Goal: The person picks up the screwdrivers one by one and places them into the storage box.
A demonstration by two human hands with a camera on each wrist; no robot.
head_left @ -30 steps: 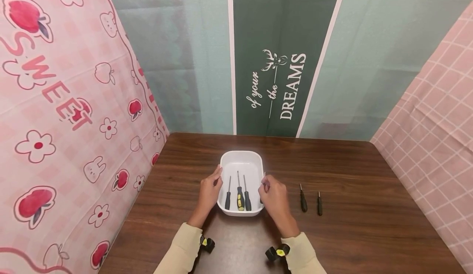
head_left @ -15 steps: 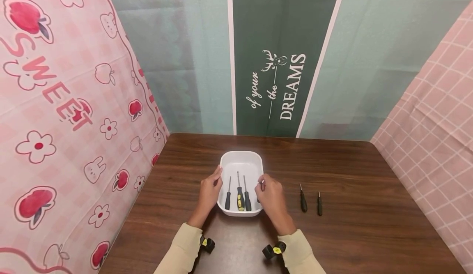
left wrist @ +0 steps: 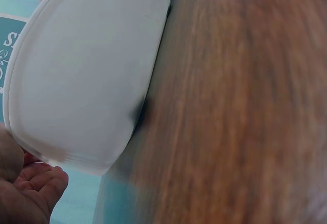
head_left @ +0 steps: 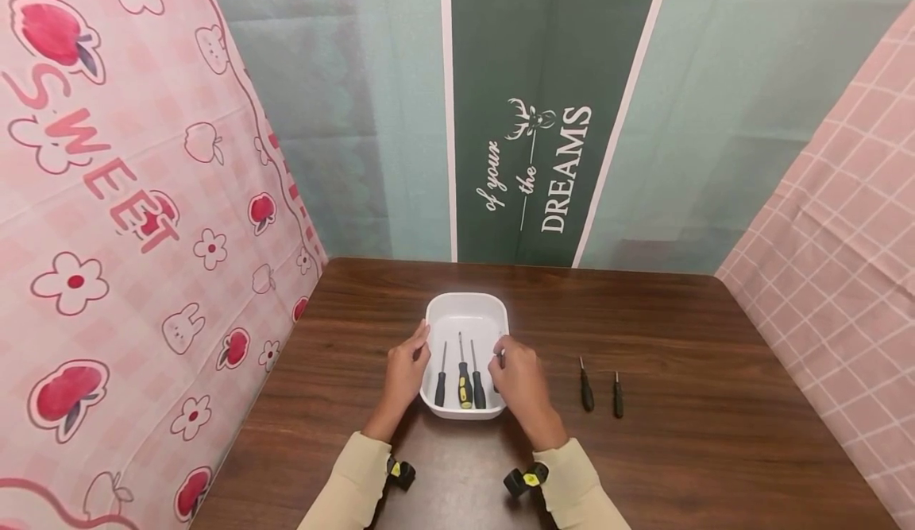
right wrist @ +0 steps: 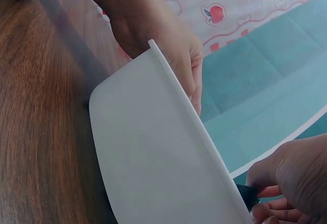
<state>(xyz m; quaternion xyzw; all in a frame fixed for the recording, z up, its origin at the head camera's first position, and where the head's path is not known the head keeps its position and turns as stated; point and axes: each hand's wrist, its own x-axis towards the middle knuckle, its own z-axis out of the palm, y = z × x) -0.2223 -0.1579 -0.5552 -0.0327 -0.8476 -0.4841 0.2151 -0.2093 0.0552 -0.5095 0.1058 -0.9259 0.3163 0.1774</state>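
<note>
A white rectangular tray [head_left: 466,415] stands on the table between my hands. My left hand [head_left: 407,367] holds its left rim, with fingers at the outer wall in the left wrist view. Over the right rim, my right hand [head_left: 520,379] pinches a screwdriver by its dark handle [right wrist: 247,195]; most of that screwdriver is hidden by the hand and the tray wall. Three screwdrivers lie inside, tips pointing away: a dark one [head_left: 440,389] at left, a yellow-and-black one [head_left: 465,389] in the middle, and another dark one [head_left: 479,391] beside it.
To the right of the tray, two small dark screwdrivers [head_left: 587,393] lie apart on the brown wooden table [head_left: 679,339]. Patterned cloths surround the table: pink with apples [head_left: 233,347] at left, green behind, pink grid at right.
My right hand has moved left with the screwdriver, from the tray's right rim to over its inside. My left hand and the other screwdrivers have stayed put.
</note>
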